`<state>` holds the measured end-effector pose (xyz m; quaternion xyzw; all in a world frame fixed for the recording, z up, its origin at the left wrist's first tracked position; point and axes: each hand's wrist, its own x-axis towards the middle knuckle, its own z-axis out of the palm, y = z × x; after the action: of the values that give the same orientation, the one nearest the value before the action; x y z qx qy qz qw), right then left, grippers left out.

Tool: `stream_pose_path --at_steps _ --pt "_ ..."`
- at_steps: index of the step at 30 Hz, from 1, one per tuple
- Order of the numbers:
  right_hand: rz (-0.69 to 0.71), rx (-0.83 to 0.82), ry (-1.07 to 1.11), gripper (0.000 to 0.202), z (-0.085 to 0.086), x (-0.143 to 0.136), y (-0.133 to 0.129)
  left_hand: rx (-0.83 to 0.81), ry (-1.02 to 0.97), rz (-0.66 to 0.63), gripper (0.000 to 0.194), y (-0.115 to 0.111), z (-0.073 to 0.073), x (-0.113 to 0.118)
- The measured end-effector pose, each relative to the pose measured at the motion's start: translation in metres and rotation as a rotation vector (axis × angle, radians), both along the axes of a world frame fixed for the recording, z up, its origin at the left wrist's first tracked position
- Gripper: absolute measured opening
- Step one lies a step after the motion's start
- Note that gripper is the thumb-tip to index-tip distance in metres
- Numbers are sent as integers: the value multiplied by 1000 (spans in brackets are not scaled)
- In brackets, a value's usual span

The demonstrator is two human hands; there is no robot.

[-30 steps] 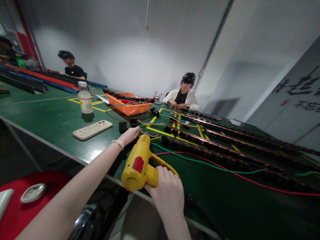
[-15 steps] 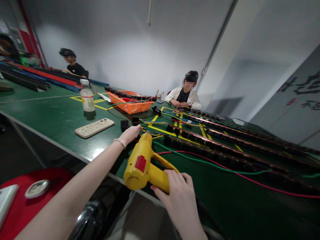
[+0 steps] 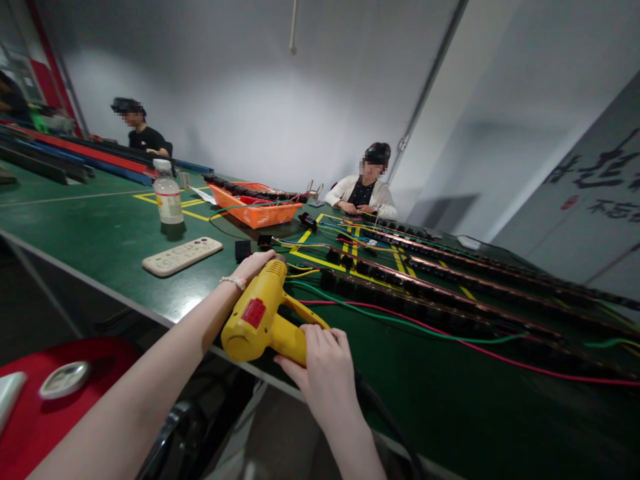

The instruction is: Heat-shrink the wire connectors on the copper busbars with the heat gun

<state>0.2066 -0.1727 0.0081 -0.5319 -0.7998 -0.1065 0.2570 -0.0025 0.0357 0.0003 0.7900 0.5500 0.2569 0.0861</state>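
My right hand (image 3: 327, 367) is wrapped round the handle of a yellow heat gun (image 3: 257, 313) with a red label. The gun's nozzle points away from me, over the table edge, towards the wires. My left hand (image 3: 256, 265), with a beaded bracelet at the wrist, is closed in a pinch on thin yellow wires (image 3: 303, 270) just beyond the nozzle. The gun hides part of its fingertips. Close to that hand are black connectors (image 3: 243, 251). Dark strips with copper-coloured edges (image 3: 390, 276) run off to the right, with wires at their ends.
An orange basket (image 3: 260, 215) holds more strips. A bottle (image 3: 169, 197) and a phone in a beige case (image 3: 183, 257) are on the green table (image 3: 100, 227). Green and red wires cross at right. One person (image 3: 367, 190) sits opposite; others are at far left. A red stool (image 3: 100, 360) stands lower left.
The heat gun and my right hand have moved left and slightly up, bringing the nozzle closer over my left fingers. The whole view has shifted slightly.
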Motion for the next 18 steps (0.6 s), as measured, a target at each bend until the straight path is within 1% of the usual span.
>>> stream_pose_path --at_steps 3,7,10,14,18 --pt "19 -7 35 38 0 1 -1 -7 -40 25 18 1 -1 -2" --pt "50 -42 90 42 -2 8 -3 -8 41 37 19 -5 3 -1" --pt "34 -55 105 42 -3 15 -5 0 88 59 23 -9 4 0" --pt "3 -35 125 39 -3 25 -9 44 93 81 32 -8 1 1" --pt "-23 -16 132 37 -3 37 -14 85 74 74 31 -7 -2 1"
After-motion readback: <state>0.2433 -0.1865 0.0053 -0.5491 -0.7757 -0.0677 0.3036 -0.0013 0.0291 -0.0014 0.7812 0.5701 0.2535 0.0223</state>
